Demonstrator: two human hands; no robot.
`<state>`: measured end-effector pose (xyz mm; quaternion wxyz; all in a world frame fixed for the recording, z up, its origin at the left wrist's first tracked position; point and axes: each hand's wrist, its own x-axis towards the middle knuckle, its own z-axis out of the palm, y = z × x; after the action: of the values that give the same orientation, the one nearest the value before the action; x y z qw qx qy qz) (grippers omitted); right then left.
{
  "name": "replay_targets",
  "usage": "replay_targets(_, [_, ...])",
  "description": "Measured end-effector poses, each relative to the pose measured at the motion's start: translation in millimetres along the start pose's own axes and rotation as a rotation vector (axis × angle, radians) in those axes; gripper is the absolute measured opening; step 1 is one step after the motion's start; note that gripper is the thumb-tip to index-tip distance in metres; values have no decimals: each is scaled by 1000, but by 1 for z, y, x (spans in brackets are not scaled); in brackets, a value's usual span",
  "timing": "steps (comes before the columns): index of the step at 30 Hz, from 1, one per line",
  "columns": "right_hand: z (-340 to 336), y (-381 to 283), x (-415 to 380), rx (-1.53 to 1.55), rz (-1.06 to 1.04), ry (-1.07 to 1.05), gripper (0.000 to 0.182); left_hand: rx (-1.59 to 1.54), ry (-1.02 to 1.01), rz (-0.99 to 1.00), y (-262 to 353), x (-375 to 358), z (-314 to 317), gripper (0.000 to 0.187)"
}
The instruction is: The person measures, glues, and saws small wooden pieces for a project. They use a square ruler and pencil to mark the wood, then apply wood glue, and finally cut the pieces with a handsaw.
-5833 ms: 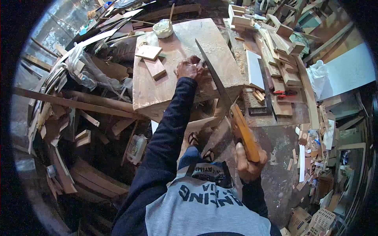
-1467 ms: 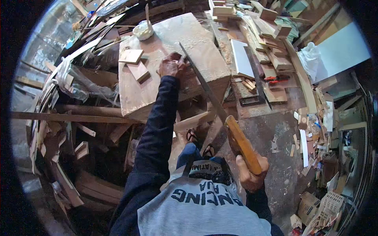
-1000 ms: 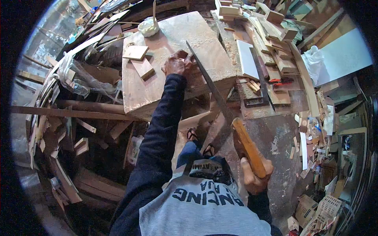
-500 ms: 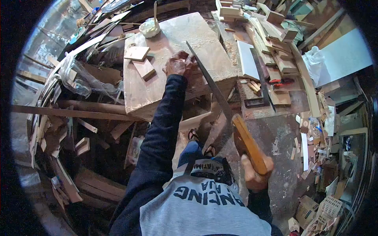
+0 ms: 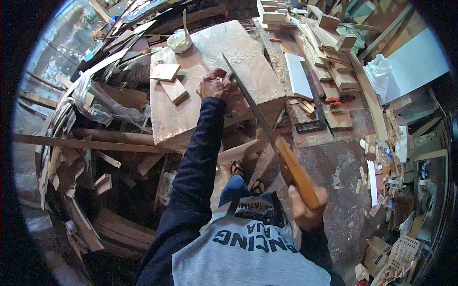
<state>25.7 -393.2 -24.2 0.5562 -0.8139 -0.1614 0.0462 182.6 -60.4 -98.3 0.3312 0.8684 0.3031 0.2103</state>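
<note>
My right hand [image 5: 309,207] is wrapped around the wooden handle [image 5: 296,171] of a handsaw. The long, narrow saw blade [image 5: 253,106] slants up and to the left across the near edge of a wooden workbench [image 5: 255,66]. At the bench's near side my left hand [image 5: 214,85] is closed, with its fingers bent beside the blade. What lies under those fingers is mostly hidden. Two small wood blocks [image 5: 165,72] overlap on the bench to the left of my left hand. A tub of pale paste [image 5: 179,42] with a stick in it stands at the far left corner.
On the right, a lower bench holds a white board [image 5: 299,75], stacked wooden strips [image 5: 344,76] and a red-handled tool [image 5: 339,100]. Offcuts [image 5: 377,157] litter the floor to the right. A long beam [image 5: 90,143] juts out on the left, near crumpled clear plastic [image 5: 98,107].
The view has shifted slightly. The saw handle and my right hand sit a little farther forward relative to the bench, while my left hand keeps its place on it.
</note>
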Motion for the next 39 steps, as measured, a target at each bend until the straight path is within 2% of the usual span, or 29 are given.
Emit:
replay_targets(1, [3, -1, 11, 11, -17, -29, 20, -20, -42, -65, 5, -2, -2, 31])
replay_targets(2, [12, -11, 22, 49, -56, 38, 10, -36, -46, -33, 2, -1, -2, 31])
replay_targets(3, [13, -7, 25, 42, -72, 35, 9, -52, -51, 0, -3, 2, -2, 31])
replay_targets(5, [17, 2, 29, 28, -103, 32, 11, -67, -61, 28, -11, 8, 2, 31])
replay_targets(6, [6, -17, 23, -92, 0, -55, 11, -69, -67, 17, -13, 10, 5, 31])
replay_targets(9, [-7, -22, -5, -10, -46, 9, 26, -14, -29, 58, -9, 6, 2, 29])
replay_targets(10, [-14, -15, -17, 5, 27, -28, 39, 16, -9, 86, -6, 3, 0, 28])
replay_targets(13, [-6, -12, -12, 20, -48, 65, 32, 89, 19, 46, 3, -2, -1, 32])
replay_targets(16, [4, -22, 23, -64, -19, -81, 26, 131, 45, 51, -2, 2, 3, 36])
replay_targets(19, [8, -12, 30, -53, -136, -36, 20, 121, 30, 81, -2, 3, -1, 34])
replay_targets(20, [3, -24, 18, 31, 13, -16, 25, 116, 22, 83, -2, 3, -1, 33])
replay_targets(25, [-19, -16, -16, -103, -9, -40, 34, 37, 87, 60, -6, 2, 8, 30])
replay_targets(27, [-13, -24, 0, -45, 58, -65, 34, 80, 90, 100, -6, 4, 9, 28])
replay_targets(28, [-1, -10, 9, 16, -34, -17, 34, 70, 78, 87, -1, 0, 5, 28])
replay_targets(30, [11, -4, 39, -117, 17, -115, 33, 59, 64, 73, -1, 1, 2, 29])
replay_targets(32, [13, -4, 42, -92, 54, -143, 33, 54, 45, 74, -9, 8, 8, 30])
replay_targets(34, [8, -12, 32, 80, 65, -103, 32, 42, 32, 78, -8, 8, 6, 32])
replay_targets(38, [-13, -20, -6, 25, 66, -29, 31, 103, -11, 125, -12, 8, 0, 37])
replay_targets(39, [-15, -18, -10, 35, 47, -14, 32, 94, -16, 86, -8, 5, -3, 38])
